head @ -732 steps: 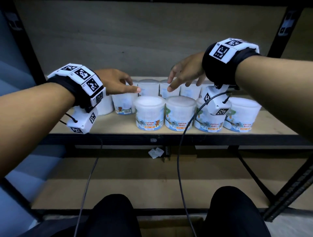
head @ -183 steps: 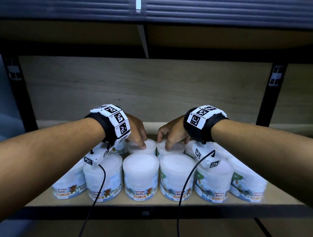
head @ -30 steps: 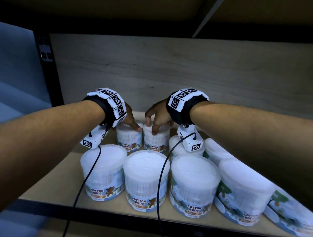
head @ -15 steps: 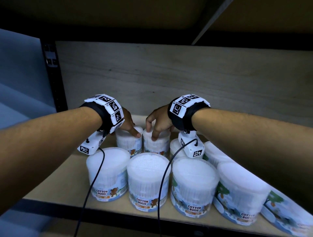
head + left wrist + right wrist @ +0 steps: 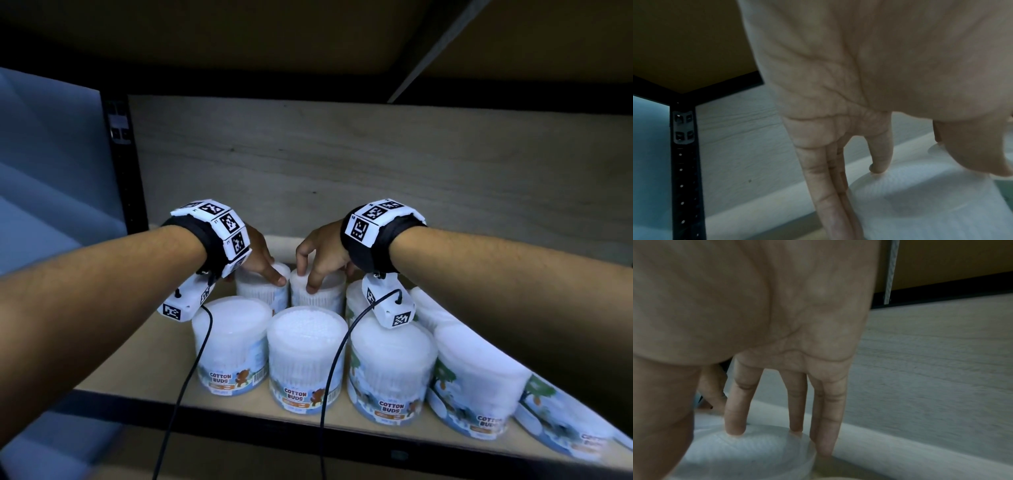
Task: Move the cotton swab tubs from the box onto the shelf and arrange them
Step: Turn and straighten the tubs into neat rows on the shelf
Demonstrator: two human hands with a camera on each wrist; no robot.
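Two rear tubs side by side at 12 o'clock on the shelf (image 5: 144, 346), close to the back panel (image 5: 376, 164). Left hand (image 5: 260, 255) atop the left rear tub (image 5: 262, 291), coming in from 8 o'clock; right hand (image 5: 320, 257) atop the right rear tub (image 5: 318, 294), coming in from 4 o'clock. Each hand directly over its own tub, so neither nearer than the other. In the wrist views, fingers (image 5: 880, 155) extended down, tips on the lid and outer ones draped over the rim; right fingers (image 5: 736, 410) likewise, one sliding down past the lid edge. A loose claw over each lid, more pressing than clamping; thumbs mostly hidden, so a true pinch cannot be confirmed.

Long axis of every tub vertical, all upright. Front row (image 5: 306, 356) at 6 o'clock, five tubs shoulder to shoulder, running off toward 4 o'clock. Box not in view.

Short clear plastic cylinders, smooth walls, flat round lids, white swab heads packed tight beneath in a grainy texture; glossy printed bands reading COTTON BUDS. Shelf board pale, matte wood; frame black perforated steel.

Likely a squaring-up nudge of the rear pair, calling for a light push so neighbours stay put.
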